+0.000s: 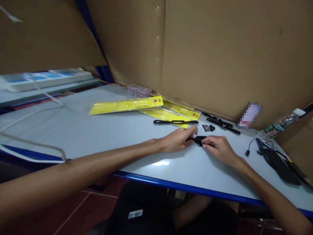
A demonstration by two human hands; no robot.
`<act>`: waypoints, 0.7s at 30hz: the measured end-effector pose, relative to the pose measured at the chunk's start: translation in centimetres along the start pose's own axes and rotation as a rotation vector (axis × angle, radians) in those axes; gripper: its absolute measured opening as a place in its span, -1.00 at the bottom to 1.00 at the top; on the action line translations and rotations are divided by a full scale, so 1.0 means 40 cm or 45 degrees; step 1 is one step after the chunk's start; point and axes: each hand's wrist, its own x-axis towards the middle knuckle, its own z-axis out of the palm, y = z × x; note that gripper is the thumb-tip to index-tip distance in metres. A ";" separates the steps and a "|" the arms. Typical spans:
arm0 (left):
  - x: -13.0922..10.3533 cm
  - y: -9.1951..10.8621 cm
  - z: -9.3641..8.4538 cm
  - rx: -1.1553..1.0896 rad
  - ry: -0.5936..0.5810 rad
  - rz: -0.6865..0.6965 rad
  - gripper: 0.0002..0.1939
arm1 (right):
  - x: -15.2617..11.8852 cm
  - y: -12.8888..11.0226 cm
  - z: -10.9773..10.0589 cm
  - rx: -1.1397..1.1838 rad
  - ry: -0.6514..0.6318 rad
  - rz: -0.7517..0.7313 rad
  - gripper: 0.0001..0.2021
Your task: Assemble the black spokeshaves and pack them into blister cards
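While the left hand [178, 139] and right hand [221, 149] grip one black tool [199, 140] between them, one blade [205, 128], three similar tools [176, 122] and at least three yellow packs [126, 105] lie beyond, one bottle [274, 128] rightward.

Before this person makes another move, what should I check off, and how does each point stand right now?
1. Left hand gripping the black tool: ok, at one end.
2. Right hand on the same tool: ok, fingertips near its middle.
3. Held tool's parts properly seated: cannot tell, fingers cover much of it.
4. Loose metal plate apart from both hands: ok, it lies just beyond them.
5. Spare black handle clear of the yellow packaging: not ok, they overlap.
6. Bottle capped: ok.
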 end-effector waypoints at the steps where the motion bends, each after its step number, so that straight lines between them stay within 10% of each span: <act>1: 0.000 0.000 0.002 -0.018 0.000 -0.003 -0.72 | -0.001 0.002 0.001 -0.087 0.017 -0.075 -0.83; 8: 0.002 -0.001 0.008 -0.066 0.004 -0.002 -0.63 | -0.009 -0.013 0.004 -0.549 0.043 -0.343 -0.69; 16: 0.006 0.005 0.011 -0.105 0.035 0.000 -0.63 | 0.007 -0.014 0.040 0.041 0.230 0.146 -0.92; 21: 0.007 0.001 0.011 -0.104 0.039 -0.008 -0.64 | 0.009 -0.011 0.006 0.201 0.076 0.210 -0.82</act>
